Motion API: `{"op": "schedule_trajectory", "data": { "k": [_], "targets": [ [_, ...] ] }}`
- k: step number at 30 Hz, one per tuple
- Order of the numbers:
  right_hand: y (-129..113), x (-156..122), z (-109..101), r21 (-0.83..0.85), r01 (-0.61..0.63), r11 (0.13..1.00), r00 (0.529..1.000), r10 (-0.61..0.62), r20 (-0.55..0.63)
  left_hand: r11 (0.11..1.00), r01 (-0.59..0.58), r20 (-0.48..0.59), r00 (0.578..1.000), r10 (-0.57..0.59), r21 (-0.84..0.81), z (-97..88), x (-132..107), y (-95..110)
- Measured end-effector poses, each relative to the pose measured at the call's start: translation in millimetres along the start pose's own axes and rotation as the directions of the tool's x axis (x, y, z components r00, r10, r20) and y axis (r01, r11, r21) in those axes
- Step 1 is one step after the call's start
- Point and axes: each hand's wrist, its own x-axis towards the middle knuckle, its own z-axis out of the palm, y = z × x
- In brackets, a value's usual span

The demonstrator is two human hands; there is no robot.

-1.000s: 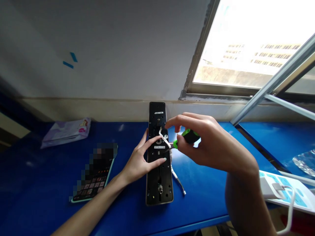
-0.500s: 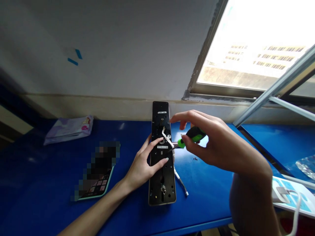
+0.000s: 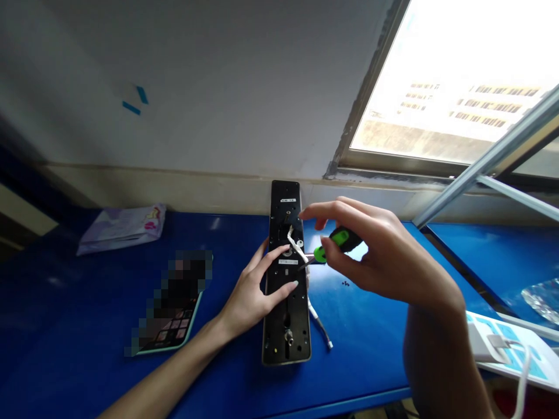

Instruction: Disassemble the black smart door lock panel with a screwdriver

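A long black door lock panel [image 3: 287, 308] lies on the blue table, its screw posts and holes facing up. My left hand [image 3: 248, 291] holds it from the left side, thumb and index finger spread across its face. Between the thumb and fingers of my right hand [image 3: 379, 250] is a green and black screwdriver [image 3: 321, 254]. Its shaft slants down to the left, and the tip meets the panel's face near the right edge, just below a white label. A white-wrapped cable [image 3: 297, 249] comes out of the panel and hangs over its right side, ending in a small connector on the table.
Several tiny dark screws [image 3: 345, 283] lie right of the panel. A phone [image 3: 179, 314] and a purple-white packet [image 3: 124, 228] are on the left. At the right stand a white box with a cord [image 3: 515, 349], a metal frame [image 3: 489, 154] and clear plastic [image 3: 541, 299].
The screwdriver handle has turned a little in my right hand, showing more green. My right hand and forearm have shifted slightly left. My left hand stays on the panel.
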Motion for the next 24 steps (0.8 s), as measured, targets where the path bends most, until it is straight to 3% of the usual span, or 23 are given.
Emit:
{"op": "schedule_trajectory", "data": {
  "k": [7,18,24],
  "targets": [
    [1.7,2.0,3.2,-0.074,-0.004,0.997,0.998,-0.001,-0.068,1.0,-0.001,-0.006,1.0,0.001,0.016,1.2,-0.4,-1.7],
    [0.9,0.8,3.1,0.004,0.088,0.996,0.996,-0.088,-0.025,1.0,-0.003,-0.001,1.0,0.003,0.003,0.5,-0.4,0.3],
    [4.5,2.8,4.7,-0.04,0.064,0.997,0.996,-0.067,-0.066,1.0,-0.003,-0.004,1.0,0.003,0.02,1.1,-1.0,-1.9]
  ]
}}
